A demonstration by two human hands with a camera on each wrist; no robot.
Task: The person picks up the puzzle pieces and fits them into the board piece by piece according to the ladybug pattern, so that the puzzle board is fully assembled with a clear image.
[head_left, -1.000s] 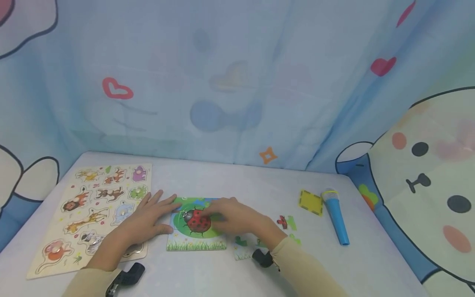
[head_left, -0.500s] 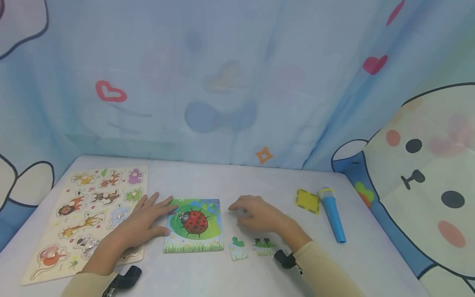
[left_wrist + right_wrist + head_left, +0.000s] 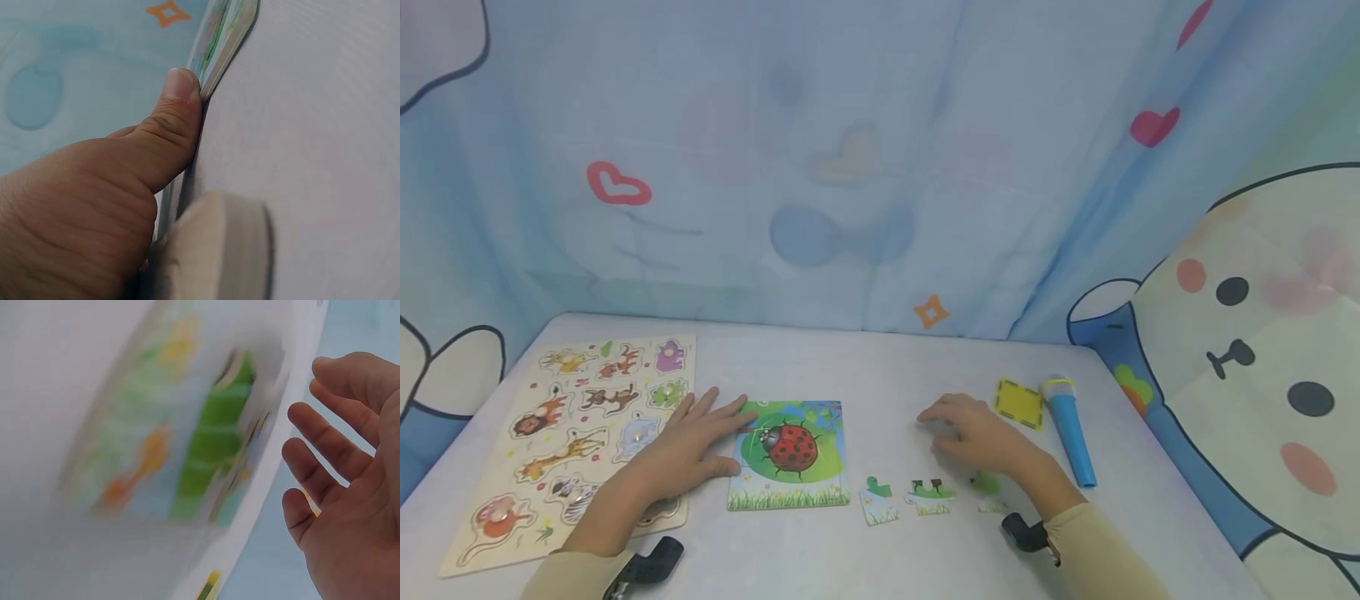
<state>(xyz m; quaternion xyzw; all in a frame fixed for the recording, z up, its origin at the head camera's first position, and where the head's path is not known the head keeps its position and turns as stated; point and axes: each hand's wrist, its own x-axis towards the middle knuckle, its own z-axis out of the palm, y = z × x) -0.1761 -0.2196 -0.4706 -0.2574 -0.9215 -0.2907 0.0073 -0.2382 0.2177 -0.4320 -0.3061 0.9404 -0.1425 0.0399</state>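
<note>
Red and black on green, the ladybird puzzle [image 3: 790, 454] sits near the front edge of the pale surface [image 3: 880, 367], a little left of its middle. Left hand [image 3: 688, 446] lies flat with straight, spread fingers, fingertips on the puzzle's left edge; the left wrist view shows the thumb [image 3: 172, 122] pressed right up against the board's side. So that hand is wide and flat, bracing, gripping nothing.

Right hand [image 3: 981, 433] hangs over the surface to the right of the puzzle, well apart from it, fingers loosely bent and holding nothing; the right wrist view shows its fingers [image 3: 325, 447] relaxed and parted, with the rest of that picture blurred. Just in front of this hand lies a row of loose puzzle pieces [image 3: 928, 496] close to the front edge, one partly tucked under the wrist.

Behind the right hand, a yellow square card [image 3: 1019, 403] lies just beside a blue toy microphone [image 3: 1070, 433], towards the right edge. Over on the left edge, a wooden animal peg board [image 3: 572, 442] runs from back to front, the left forearm crossing its near right corner. Printed blue fabric [image 3: 880, 167] hangs behind the back edge.
</note>
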